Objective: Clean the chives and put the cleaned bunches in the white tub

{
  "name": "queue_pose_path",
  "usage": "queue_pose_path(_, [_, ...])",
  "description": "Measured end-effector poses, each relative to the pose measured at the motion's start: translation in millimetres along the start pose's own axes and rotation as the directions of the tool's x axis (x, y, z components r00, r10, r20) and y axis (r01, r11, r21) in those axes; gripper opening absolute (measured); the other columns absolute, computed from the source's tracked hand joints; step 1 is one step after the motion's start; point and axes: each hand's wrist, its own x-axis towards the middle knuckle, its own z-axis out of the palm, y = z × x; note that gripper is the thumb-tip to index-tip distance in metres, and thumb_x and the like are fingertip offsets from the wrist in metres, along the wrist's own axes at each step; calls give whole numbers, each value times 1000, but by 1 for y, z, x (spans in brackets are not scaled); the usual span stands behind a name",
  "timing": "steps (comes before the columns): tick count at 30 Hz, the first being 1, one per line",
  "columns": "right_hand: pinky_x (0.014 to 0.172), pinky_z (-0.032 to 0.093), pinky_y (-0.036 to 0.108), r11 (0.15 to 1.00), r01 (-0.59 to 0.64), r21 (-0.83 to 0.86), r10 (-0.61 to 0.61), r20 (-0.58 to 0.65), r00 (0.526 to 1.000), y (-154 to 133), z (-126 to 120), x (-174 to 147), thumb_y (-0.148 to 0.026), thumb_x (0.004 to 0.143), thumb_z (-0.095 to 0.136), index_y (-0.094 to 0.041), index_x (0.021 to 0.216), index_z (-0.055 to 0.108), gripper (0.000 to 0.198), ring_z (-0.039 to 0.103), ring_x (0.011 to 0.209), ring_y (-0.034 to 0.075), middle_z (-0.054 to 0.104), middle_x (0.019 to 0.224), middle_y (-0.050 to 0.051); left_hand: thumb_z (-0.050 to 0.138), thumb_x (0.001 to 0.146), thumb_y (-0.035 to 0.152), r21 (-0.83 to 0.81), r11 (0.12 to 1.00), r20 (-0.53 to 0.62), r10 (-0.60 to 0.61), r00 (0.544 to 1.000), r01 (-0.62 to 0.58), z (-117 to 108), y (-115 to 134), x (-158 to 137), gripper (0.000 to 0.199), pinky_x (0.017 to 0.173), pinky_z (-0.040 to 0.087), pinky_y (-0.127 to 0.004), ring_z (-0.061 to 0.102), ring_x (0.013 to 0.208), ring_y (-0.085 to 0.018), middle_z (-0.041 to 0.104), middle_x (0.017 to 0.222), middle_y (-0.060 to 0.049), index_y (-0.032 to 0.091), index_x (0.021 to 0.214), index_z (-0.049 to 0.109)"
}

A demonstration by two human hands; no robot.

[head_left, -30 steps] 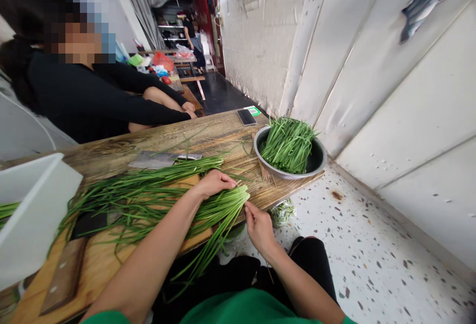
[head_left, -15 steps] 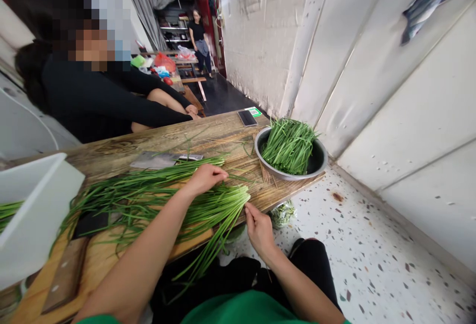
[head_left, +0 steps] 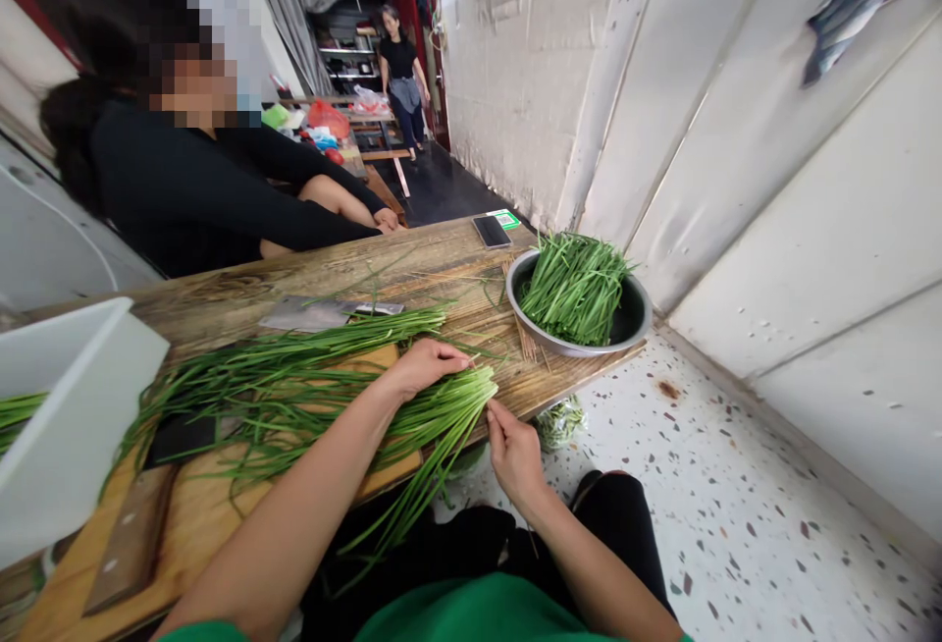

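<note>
Long green chives [head_left: 294, 367] with pale cut ends lie in a spread bunch across a wooden cutting board [head_left: 198, 544], some hanging over the table's front edge. My left hand [head_left: 427, 367] reaches over them, thumb and fingertips pinched on a chive beside the pale ends. My right hand [head_left: 515, 446] is closed just below those ends, pinching a thin skewer mostly hidden by the fingers; a fine stick shows beneath the hand. The fanned chives gather at its fingertips. A cleaver [head_left: 301, 313] lies behind the bunch, and another knife's wooden handle [head_left: 132, 544] rests on the board.
A metal bowl [head_left: 640, 323] heaped with chives stands at the table's right end, with loose skewers [head_left: 527, 343] beside it. A phone [head_left: 491, 232] lies behind. At left is a white bin [head_left: 95, 397]. A person in black sits across the table; another stands farther back.
My left hand has moved right, to the pale chive ends near my right hand. My right hand stays almost in place. The person at the back has shifted slightly.
</note>
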Motion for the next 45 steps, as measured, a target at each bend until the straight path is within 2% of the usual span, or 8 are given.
queue_pose_path(9, [78, 50, 28, 999, 34, 10, -34, -23, 999, 0, 0, 0, -21, 86, 37, -20, 111, 57, 32, 63, 88, 18, 64, 103, 6, 63, 62, 40, -40, 999, 14, -12, 1000, 12, 0, 0, 1, 34, 76, 43, -27, 60, 80, -19, 68, 85, -7, 13, 82, 70])
queue_pose_path(29, [76, 51, 27, 1000, 19, -13, -19, -11, 1000, -2, -1, 1, -22, 86, 36, -21, 110, 58, 33, 65, 82, 18, 66, 97, 5, 60, 64, 42, -37, 999, 22, 27, 999, -26, 1, 0, -1, 37, 76, 43, -28, 60, 81, -19, 68, 85, -8, 12, 83, 69])
queue_pose_path(39, [77, 50, 28, 1000, 23, -8, -23, -1, 1000, -3, -2, 2, -21, 86, 36, -20, 110, 58, 32, 63, 88, 19, 65, 101, 6, 60, 65, 41, -26, 999, 16, 28, 999, -27, 0, 1, -1, 35, 76, 43, -28, 60, 81, -20, 68, 84, -8, 12, 81, 70])
queue_pose_path(45, [75, 51, 27, 1000, 10, -24, -10, 12, 1000, -2, -2, 2, -21, 86, 36, -20, 110, 58, 33, 65, 82, 18, 66, 97, 6, 60, 65, 40, -16, 999, 16, 32, 999, -32, 0, 0, 0, 35, 78, 42, -29, 60, 83, -20, 68, 86, -7, 12, 83, 69])
